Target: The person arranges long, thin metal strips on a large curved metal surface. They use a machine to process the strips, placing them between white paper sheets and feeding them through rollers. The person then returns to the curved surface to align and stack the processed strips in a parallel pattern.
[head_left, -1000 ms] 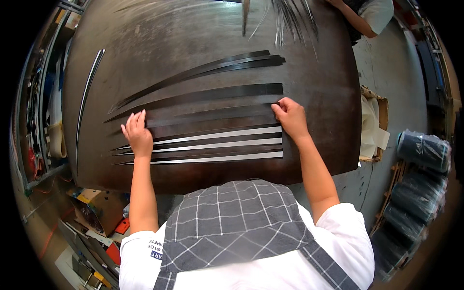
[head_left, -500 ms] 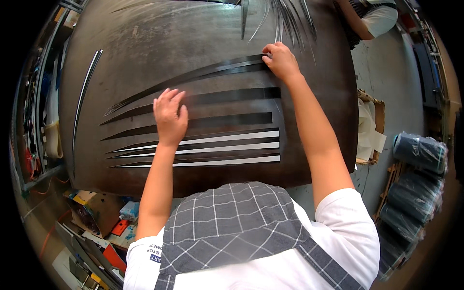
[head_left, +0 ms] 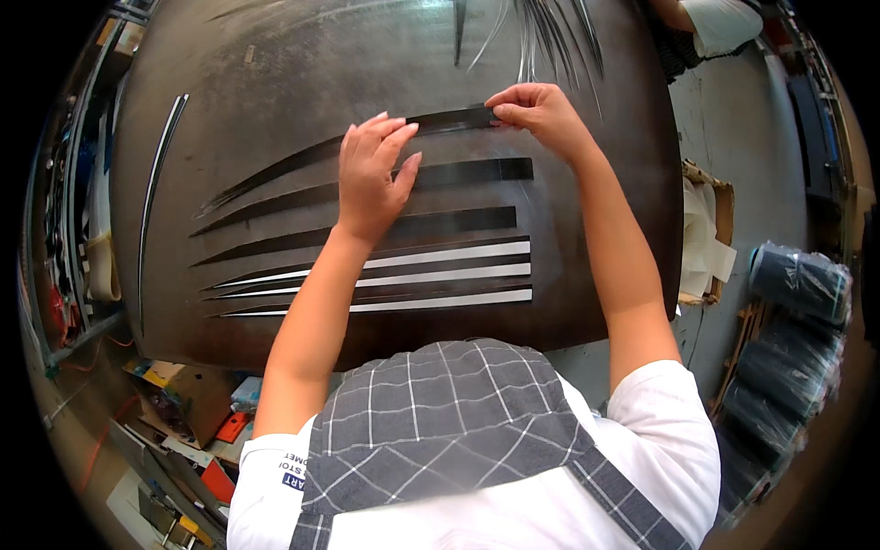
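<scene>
A long black tapered strip point(head_left: 449, 120) lies curved across the dark table, its point toward the left. My right hand point(head_left: 545, 115) pinches its blunt right end between thumb and fingers. My left hand point(head_left: 376, 174) has its fingers spread, with the fingertips on or just over the middle of that strip; whether they press on it I cannot tell. Nearer me lie a second black strip point(head_left: 472, 171) and a third black strip point(head_left: 467, 219), both pointed at the left. Below them are several black-and-white strips point(head_left: 477, 260), partly hidden by my left forearm.
Thin, loose strips point(head_left: 555, 41) fan out at the table's far side. A narrow bent strip point(head_left: 158, 183) lies at the left. Right of the table point(head_left: 605, 321) stand an open carton point(head_left: 710, 238) and plastic-wrapped dark rolls point(head_left: 797, 284). Another person's arm point(head_left: 676, 16) shows at the far right.
My left hand has moved right and away from me, from the second strip to the farthest one. The farthest strip, earlier showing two fanned layers, now looks like a single band. My right hand shifted slightly.
</scene>
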{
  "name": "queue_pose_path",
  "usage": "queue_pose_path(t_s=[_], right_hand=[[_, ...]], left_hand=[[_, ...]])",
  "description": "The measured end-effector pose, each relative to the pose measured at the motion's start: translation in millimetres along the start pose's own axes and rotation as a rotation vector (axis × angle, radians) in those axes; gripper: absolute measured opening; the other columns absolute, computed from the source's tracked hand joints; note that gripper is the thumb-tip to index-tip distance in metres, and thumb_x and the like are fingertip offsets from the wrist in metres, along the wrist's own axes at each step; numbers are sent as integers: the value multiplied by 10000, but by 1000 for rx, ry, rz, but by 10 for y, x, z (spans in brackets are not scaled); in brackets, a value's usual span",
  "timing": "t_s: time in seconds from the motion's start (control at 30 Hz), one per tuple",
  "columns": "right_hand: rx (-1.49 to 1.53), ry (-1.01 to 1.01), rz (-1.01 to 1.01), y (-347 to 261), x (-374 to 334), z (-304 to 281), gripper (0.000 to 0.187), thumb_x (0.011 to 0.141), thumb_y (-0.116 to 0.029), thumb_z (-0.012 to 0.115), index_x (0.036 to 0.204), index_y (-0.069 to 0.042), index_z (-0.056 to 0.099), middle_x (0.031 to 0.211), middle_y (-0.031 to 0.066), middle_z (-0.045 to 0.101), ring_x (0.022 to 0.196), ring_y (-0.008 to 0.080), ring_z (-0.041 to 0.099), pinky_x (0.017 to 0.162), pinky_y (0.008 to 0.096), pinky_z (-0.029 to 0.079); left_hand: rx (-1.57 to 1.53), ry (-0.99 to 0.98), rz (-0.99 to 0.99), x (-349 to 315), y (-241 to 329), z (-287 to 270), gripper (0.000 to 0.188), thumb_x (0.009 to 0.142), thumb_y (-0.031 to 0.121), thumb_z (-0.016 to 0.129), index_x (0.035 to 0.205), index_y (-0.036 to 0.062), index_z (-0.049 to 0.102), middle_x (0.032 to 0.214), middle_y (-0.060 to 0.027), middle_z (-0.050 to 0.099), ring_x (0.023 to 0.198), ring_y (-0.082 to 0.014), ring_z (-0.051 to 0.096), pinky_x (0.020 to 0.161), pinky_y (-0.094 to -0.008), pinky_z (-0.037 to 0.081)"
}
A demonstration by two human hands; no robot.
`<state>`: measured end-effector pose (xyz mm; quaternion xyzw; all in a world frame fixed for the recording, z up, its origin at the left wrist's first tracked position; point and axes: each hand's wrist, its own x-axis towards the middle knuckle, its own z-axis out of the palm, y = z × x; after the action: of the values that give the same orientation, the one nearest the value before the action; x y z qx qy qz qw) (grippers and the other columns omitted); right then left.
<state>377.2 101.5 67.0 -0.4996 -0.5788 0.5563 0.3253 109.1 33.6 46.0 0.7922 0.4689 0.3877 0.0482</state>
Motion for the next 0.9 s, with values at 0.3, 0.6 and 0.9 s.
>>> queue_pose_path(t_s=[0.3, 0.6, 0.9], right_hand=[[758, 4, 391, 407, -913, 391, 178, 938, -77, 635, 1074, 32, 673, 822, 62, 692, 748, 91, 673, 641, 185, 542], [-508, 428, -132, 938, -1300, 454, 119, 848, -100, 678, 933, -69, 754, 811, 49, 696, 811, 256, 641, 744, 381, 518], [-740, 421, -309, 1146, -1332, 417, 274, 784, -2, 668, 963, -170, 790, 936, -2, 637, 959, 236, 573, 878, 371, 456]], left_hand=[[-204, -158, 45, -88, 158, -47, 120, 784, 49, 742, 883, 109, 710, 876, -32, 684, 761, -235, 663, 643, -322, 530], [-288, -743, -502, -364, 245, -132, 102, 868, 93, 678, 908, 0, 685, 782, -104, 666, 693, -190, 624, 662, -300, 492], [-288, -800, -610, -347, 304, 395, 242, 862, 231, 718, 864, -10, 705, 762, -135, 692, 692, -199, 647, 663, -335, 505]])
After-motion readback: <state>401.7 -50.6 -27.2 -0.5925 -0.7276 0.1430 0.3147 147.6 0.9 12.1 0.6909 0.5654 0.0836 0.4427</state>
